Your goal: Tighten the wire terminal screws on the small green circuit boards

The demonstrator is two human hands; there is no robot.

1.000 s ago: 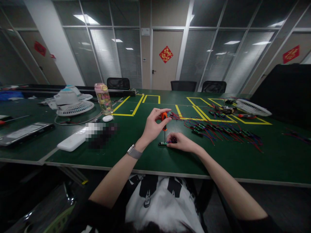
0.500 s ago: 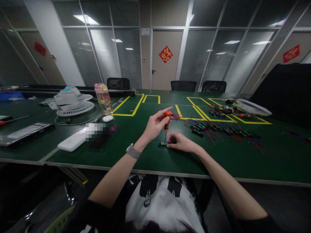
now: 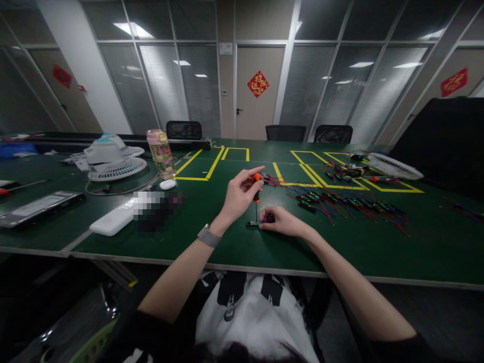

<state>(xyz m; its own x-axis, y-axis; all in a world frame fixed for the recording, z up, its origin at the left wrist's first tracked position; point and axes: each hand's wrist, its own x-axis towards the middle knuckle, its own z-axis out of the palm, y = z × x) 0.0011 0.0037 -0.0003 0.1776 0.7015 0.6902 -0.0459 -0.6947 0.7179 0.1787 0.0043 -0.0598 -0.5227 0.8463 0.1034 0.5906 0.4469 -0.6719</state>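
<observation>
- Left hand (image 3: 239, 194): partly curled, thumb and fingers pinching the orange-and-black handle of the screwdriver (image 3: 257, 197); index finger extended past it.
- Screwdriver: roughly upright, shaft down to the small green circuit board (image 3: 253, 224); exact tip contact too small to tell.
- Right hand (image 3: 283, 221): fingers curled, gripping the board's right end.
- Board: lying on the green worktop (image 3: 219, 242), in front of the person.
- Wired boards (image 3: 350, 201): in a row, off to the right.
</observation>
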